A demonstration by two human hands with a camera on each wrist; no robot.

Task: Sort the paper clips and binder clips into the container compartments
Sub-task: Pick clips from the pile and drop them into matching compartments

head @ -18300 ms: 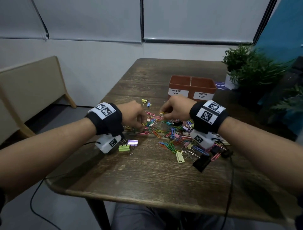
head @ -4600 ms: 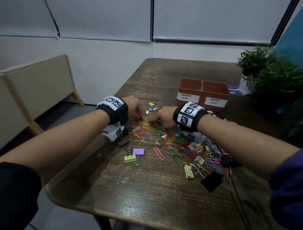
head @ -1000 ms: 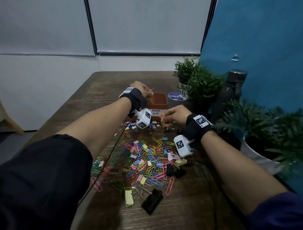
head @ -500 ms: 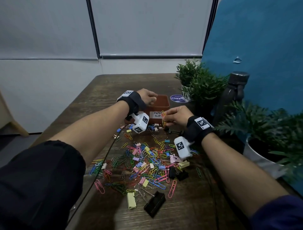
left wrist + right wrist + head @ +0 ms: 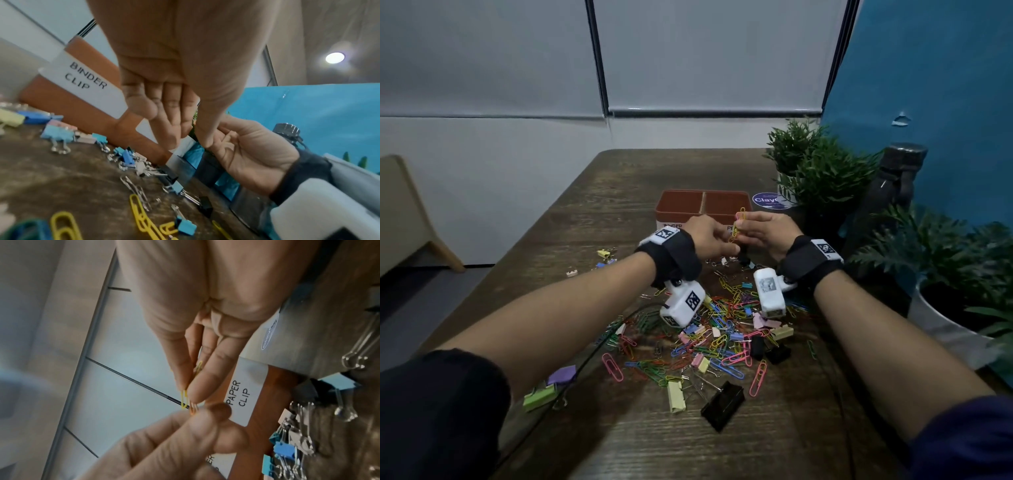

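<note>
The brown two-compartment container (image 5: 678, 205) stands mid-table, labelled BINDER CLIP (image 5: 86, 79) on the left and PAPER CLIP (image 5: 238, 394) on the right. Just in front of it my right hand (image 5: 739, 228) pinches a small bunch of yellow and pink paper clips (image 5: 739, 221) between thumb and forefinger. My left hand (image 5: 729, 240) meets it, and its thumb and finger pinch the lower end of the same bunch (image 5: 192, 408). A mixed pile of coloured paper clips and binder clips (image 5: 722, 335) lies on the table below my wrists.
Potted plants (image 5: 822, 171) and a dark bottle (image 5: 890, 192) crowd the right side, with a white pot (image 5: 941, 329) near my right forearm. A large black binder clip (image 5: 722, 404) and green and purple ones (image 5: 548, 387) lie nearer me. Small binder clips (image 5: 123, 155) sit against the container's front.
My left hand has come back from over the container and joined the right hand. The right hand has lifted its paper clips slightly. The head view has swung left.
</note>
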